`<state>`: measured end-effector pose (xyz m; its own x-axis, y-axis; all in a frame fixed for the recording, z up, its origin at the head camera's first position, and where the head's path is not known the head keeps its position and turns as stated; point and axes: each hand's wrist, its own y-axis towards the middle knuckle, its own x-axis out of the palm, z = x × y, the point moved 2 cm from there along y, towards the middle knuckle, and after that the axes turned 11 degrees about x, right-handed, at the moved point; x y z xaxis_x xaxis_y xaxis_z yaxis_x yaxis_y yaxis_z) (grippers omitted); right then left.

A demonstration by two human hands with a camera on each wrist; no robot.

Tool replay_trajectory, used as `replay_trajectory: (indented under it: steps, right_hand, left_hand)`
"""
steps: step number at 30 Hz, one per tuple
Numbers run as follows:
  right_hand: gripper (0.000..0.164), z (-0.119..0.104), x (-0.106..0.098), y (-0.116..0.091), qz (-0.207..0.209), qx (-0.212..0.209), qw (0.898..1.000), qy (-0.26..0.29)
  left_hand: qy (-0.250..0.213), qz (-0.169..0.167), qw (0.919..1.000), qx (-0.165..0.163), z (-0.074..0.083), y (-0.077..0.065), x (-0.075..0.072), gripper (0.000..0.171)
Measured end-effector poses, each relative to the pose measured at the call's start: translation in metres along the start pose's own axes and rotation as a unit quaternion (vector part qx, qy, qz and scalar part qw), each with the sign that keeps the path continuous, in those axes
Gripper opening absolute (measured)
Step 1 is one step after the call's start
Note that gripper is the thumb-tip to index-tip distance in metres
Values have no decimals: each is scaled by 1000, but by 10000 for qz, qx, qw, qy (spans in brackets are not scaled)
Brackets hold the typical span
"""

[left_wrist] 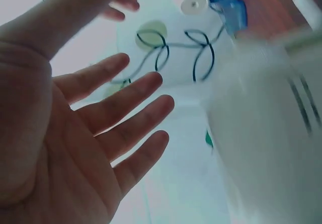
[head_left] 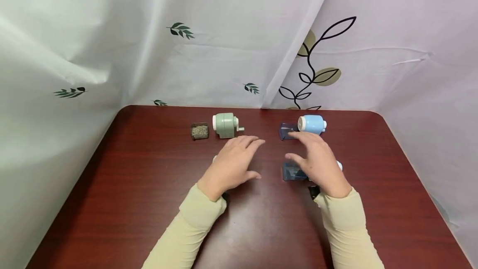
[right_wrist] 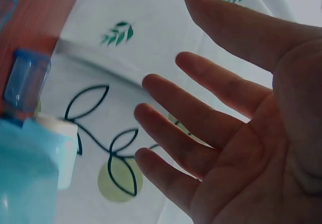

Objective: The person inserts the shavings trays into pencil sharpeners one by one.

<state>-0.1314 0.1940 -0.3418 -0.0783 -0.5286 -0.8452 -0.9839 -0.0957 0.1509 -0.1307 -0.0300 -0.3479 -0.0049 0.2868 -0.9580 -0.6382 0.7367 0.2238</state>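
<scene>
My left hand (head_left: 232,163) hovers over the table with fingers spread and nothing held. Just beyond it sits a green hand-crank pencil sharpener (head_left: 225,125), its crank pointing right. Left of that lies a clear drawer (head_left: 199,131) of pencil shavings. My right hand (head_left: 320,162), fingers apart and holding nothing, is near a light blue pencil sharpener (head_left: 313,124) with a dark clear drawer (head_left: 287,131) at its left. A second blue clear drawer (head_left: 293,172) shows below the right hand, which mostly hides an object behind it. A pale blurred object (left_wrist: 266,133) looms in the left wrist view.
The reddish-brown wooden table (head_left: 149,202) has rounded far corners. A white curtain (head_left: 224,53) with leaf prints hangs right behind its far edge and along the sides. A small black item (head_left: 314,192) lies by the right cuff.
</scene>
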Motion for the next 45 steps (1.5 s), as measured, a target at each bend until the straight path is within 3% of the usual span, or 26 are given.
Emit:
replay_trajectory:
  steps: [7,14,25,31,45]
  right_hand:
    - [52,17,-14,-6,51,55,9999,-111]
    - [53,29,-22,-11,86,-11,9998,-194]
    - [57,49,-37,-14,-462,263,9980,-336]
    - [56,63,-43,-18,-498,121,9977,-446]
    - [63,74,-41,-18,-1278,440,9883,-710]
  left_hand:
    - [522,-306,9981,90,24,25,15,77]
    - [995,-418,9942,-34,39,38,33,73]
    - [748,-540,9940,-591,45,47,63,73]
    - [600,-517,9927,-909,47,52,73,71]
    - [77,-829,9910,-1044,44,62,87,84]
